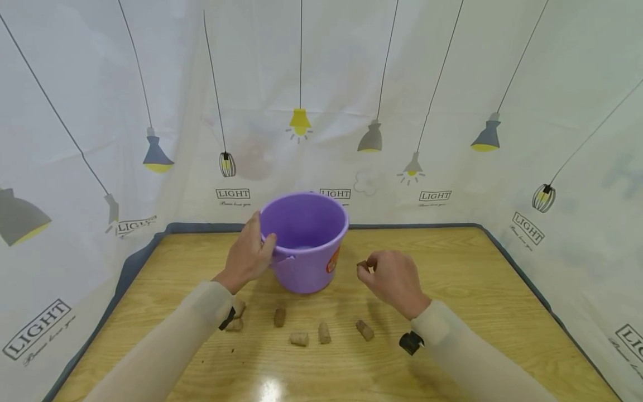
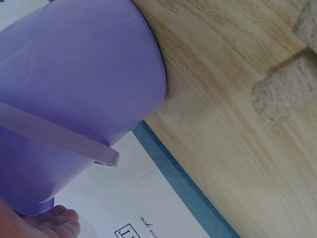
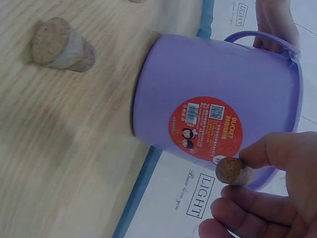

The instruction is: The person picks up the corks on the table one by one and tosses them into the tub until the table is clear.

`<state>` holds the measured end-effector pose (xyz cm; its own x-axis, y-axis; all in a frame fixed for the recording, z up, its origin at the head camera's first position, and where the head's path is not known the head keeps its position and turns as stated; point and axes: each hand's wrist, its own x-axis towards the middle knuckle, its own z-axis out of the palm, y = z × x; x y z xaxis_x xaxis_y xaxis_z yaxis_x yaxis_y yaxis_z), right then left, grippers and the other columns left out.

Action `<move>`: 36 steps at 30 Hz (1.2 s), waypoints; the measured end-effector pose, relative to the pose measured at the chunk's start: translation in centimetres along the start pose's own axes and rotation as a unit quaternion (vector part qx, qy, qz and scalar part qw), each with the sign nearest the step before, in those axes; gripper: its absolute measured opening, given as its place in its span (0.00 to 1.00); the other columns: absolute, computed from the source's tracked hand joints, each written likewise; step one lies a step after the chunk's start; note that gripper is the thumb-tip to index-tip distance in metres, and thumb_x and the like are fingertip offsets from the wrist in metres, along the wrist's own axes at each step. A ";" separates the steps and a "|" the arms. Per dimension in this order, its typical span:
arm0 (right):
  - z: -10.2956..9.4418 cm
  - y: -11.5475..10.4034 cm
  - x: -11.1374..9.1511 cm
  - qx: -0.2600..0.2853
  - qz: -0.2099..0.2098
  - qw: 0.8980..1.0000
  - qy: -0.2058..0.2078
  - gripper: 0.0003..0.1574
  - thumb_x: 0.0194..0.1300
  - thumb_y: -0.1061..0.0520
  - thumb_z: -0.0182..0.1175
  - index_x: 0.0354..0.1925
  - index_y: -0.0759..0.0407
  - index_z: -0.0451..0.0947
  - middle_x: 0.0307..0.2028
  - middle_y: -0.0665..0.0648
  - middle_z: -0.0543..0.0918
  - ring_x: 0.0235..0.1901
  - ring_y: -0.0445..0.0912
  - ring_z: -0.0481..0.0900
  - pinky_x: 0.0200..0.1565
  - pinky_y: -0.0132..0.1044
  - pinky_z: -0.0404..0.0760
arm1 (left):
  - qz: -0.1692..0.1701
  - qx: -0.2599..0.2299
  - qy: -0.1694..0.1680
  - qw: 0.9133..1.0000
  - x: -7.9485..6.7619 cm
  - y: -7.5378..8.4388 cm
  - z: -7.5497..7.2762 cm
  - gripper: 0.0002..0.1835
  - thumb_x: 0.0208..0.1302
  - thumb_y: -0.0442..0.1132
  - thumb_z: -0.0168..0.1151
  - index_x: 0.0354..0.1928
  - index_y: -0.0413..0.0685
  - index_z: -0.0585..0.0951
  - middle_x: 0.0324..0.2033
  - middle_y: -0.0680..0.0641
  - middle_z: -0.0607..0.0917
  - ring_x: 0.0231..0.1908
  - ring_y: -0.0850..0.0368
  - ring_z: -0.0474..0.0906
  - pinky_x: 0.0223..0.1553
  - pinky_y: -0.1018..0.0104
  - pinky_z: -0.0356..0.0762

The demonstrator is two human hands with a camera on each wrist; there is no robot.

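A purple bucket (image 1: 306, 271) stands on the table, with its handle folded down against the side and a red label (image 3: 205, 126) on its wall. My left hand (image 1: 247, 254) grips the bucket's rim at the left, thumb over the edge. To the right of the bucket, my right hand (image 1: 394, 279) pinches a cork (image 3: 234, 171) between thumb and fingers, above the table. Several other corks lie nearer to me: a darker cork (image 1: 279, 317), a pale cork (image 1: 299, 338), a cork (image 1: 324, 333) beside it, and one cork (image 1: 365, 330) below my right hand.
More corks (image 1: 235, 324) lie by my left wrist. The wooden table (image 1: 452, 268) is bordered by the dark blue edge (image 1: 412, 226) of a white cloth (image 1: 281, 72) printed with lamps, which rises at the back and both sides. Small dark crumbs dot the table at the front left.
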<state>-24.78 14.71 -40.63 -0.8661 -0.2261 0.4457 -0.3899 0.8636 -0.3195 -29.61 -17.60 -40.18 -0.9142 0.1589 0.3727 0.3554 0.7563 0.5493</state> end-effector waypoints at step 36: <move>-2.8 -2.4 3.0 0.014 -0.039 0.997 0.068 0.12 0.61 0.51 0.66 0.24 0.54 0.89 0.14 0.45 0.74 0.13 0.38 0.62 0.17 0.32 0.57 | 0.002 0.003 0.000 1.000 0.0 0.0 0.1 0.42 0.77 0.51 0.42 0.80 0.31 0.45 0.77 0.29 0.56 0.74 0.32 0.57 0.72 0.37 0.59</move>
<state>-25.54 13.18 -36.18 -0.7831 -0.2278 0.5787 -0.4647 0.8327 -0.3010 -29.58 -17.58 -40.27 -0.9129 0.1612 0.3749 0.3572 0.7600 0.5430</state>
